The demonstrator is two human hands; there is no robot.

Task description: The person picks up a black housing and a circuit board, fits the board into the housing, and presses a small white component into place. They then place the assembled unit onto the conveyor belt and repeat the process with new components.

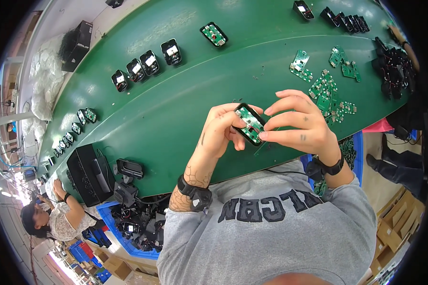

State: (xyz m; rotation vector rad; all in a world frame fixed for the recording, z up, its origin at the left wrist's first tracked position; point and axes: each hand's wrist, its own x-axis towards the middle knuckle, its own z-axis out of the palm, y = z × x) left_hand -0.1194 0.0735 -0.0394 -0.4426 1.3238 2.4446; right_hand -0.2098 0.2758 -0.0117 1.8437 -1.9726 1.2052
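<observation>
My left hand (218, 127) grips a small black plastic casing (242, 105) with a green circuit board (248, 122) set inside it, tilted above the table. The left thumb presses on the board's face. A thin red wire shows near the board's lower end. My right hand (299, 121) meets the casing's right lower corner with its nearest fingertips, while its other fingers stretch out above. The right thumb is mostly hidden.
Loose green circuit boards (324, 95) lie in a pile right on the green table (199, 90). Black casings (171, 51) stand in a row along the far side. Dark wired parts (392, 69) heap at far right. Blue bins (114, 232) sit below the edge. A co-worker (57, 218) works at left.
</observation>
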